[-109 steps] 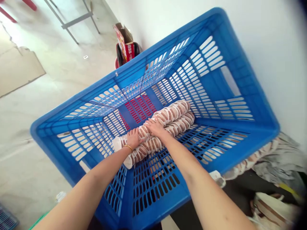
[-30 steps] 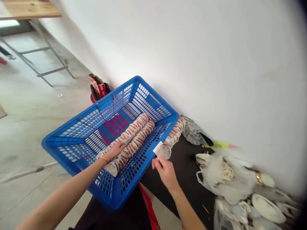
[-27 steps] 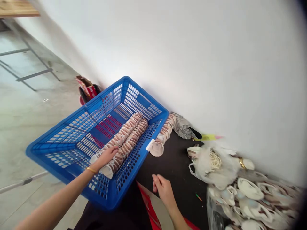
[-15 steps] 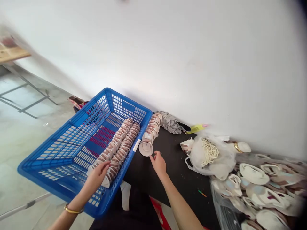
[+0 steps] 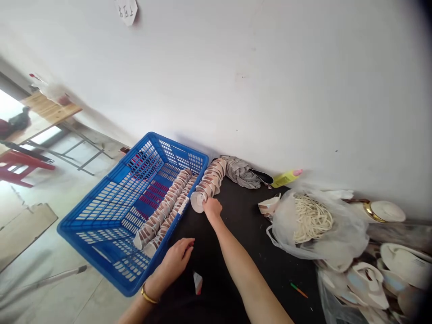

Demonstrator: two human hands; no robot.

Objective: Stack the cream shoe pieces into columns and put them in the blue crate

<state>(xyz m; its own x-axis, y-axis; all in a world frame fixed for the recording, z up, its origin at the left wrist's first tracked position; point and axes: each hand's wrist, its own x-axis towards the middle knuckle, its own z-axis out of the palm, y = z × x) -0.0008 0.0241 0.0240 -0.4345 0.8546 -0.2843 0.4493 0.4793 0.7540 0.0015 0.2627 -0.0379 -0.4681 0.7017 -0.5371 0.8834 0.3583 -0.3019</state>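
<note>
A row of nested beige and brown shoe uppers (image 5: pixel 212 174) lies on the black table, just right of the blue basket. My right hand (image 5: pixel 212 208) grips the near end of this row, thumb and fingers at the rounded edge of the front piece. Beyond the near right rim of the blue plastic basket (image 5: pixel 97 266) is my left hand (image 5: pixel 176 259), with nothing in it and its fingers loosely extended. Two long rows of nested uppers (image 5: pixel 161 210) lie side by side inside the basket, along its right wall.
A clear plastic bag of cream laces (image 5: pixel 312 220) sits on the black table (image 5: pixel 249 234), with loose shoe uppers (image 5: pixel 366 281) at right. Grey cloth (image 5: pixel 241 173) and a yellow bottle (image 5: pixel 285 178) lie by the wall. A green pencil (image 5: pixel 299 290) lies nearer me.
My left hand has left the rows in the basket and moved right past its rim. My right hand has reached forward and taken hold of the table row's near end. The view has shifted.
</note>
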